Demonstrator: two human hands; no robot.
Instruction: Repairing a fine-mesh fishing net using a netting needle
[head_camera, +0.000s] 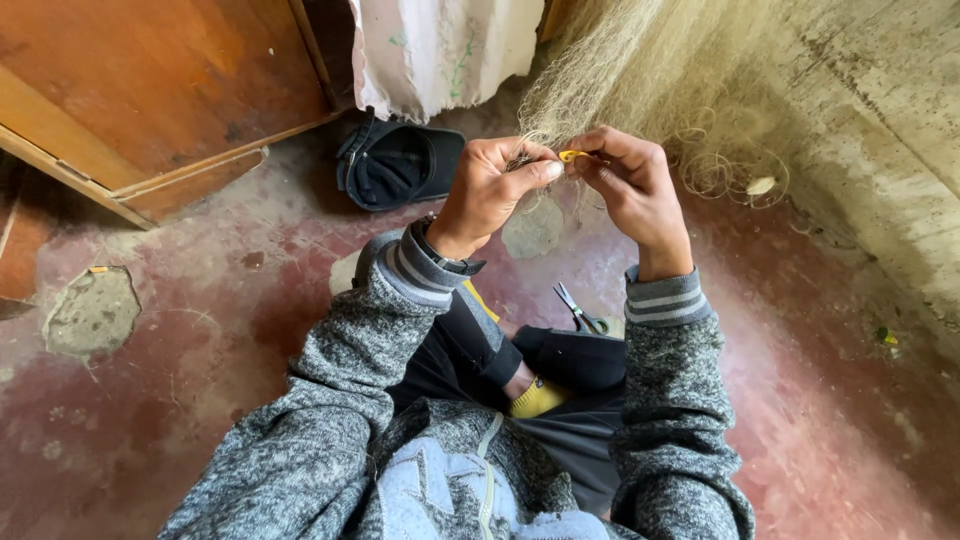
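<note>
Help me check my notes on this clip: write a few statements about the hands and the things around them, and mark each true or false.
1. Both hands pinch a small yellow tool at the pale netting. True.
2. The scissors are in the right hand. False: they lie near the person's leg.
3. A dark cap lies on the floor. True.
4. The left hand rests on the knee. False: it is raised at the netting.
5. The left wrist wears a watch. True.

Pale beige net (610, 70), yellow needle (572, 155), grey speckled sleeves (660, 400), black cap (400, 165), worn red floor (180, 400).
</note>
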